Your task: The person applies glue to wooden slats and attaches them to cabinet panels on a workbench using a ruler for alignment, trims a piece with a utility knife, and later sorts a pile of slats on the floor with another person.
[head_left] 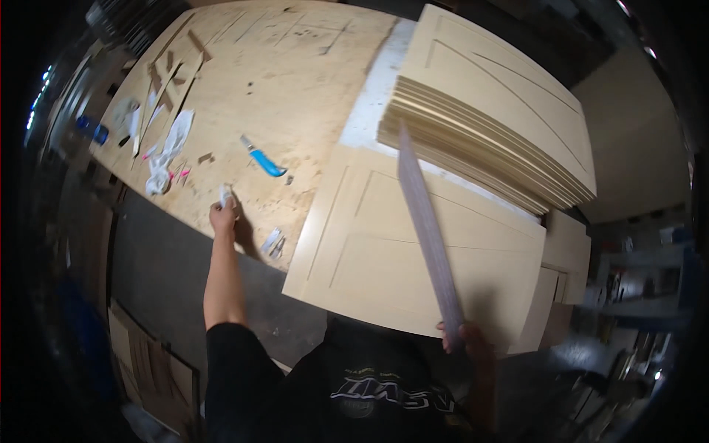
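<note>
My left hand reaches out to the plywood workbench and is closed on a small white crumpled piece near the bench's front edge. My right hand grips the near end of a long thin grey strip, which rises at a slant over a pale cream cabinet door panel lying flat in front of me. The strip's far tip reaches a tall stack of similar cream panels.
A blue-handled utility knife lies on the bench beyond my left hand. A white rag, wood offcuts and small metal bits lie scattered there. Shelving stands at right, wood scraps on the floor at left.
</note>
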Demonstrator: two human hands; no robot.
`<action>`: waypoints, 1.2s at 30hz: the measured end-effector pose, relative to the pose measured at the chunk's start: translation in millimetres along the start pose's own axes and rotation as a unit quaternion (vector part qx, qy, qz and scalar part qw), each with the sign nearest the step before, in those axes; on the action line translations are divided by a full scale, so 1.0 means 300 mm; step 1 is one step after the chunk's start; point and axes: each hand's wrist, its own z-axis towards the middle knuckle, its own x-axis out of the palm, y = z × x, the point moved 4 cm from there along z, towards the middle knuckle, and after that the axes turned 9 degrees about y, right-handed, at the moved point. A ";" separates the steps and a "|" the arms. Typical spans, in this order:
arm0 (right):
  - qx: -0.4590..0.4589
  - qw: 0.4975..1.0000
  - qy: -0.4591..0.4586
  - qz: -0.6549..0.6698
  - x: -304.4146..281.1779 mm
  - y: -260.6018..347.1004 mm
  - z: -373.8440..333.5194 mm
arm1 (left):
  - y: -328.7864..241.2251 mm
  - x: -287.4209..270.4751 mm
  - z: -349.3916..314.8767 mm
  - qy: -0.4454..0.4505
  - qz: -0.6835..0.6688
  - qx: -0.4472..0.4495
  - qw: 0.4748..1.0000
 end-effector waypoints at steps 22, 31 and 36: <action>0.027 0.992 0.117 0.045 -0.340 -0.138 -0.120 | -0.112 0.324 -1.381 0.394 -0.026 0.117 0.911; -0.040 0.999 0.028 0.018 -0.505 -0.234 -0.276 | -0.093 0.398 -1.320 0.204 0.284 0.228 0.909; -0.075 0.997 0.002 0.009 -0.547 -0.266 -0.316 | -0.120 0.436 -1.238 0.169 0.319 0.272 0.892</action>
